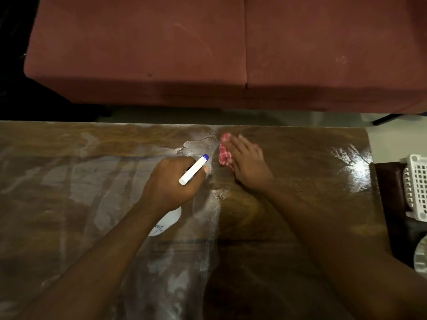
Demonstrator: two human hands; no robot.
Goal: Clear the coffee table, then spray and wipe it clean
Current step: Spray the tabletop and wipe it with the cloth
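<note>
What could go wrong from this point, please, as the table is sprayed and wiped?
The white spray bottle with the blue nozzle points toward the right hand, so spray may hit skin. The small red-checked cloth might smear the hazy film covering the brown wooden coffee table's left half rather than lift it.

Dim, soft; glare on coffee table (355, 167).

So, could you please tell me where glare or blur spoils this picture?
Head view: strong glare on the wet table near its right edge; room dim, sofa soft; the cloth under the right hand slightly smeared; the spray bottle in the left hand stays crisp.
</note>
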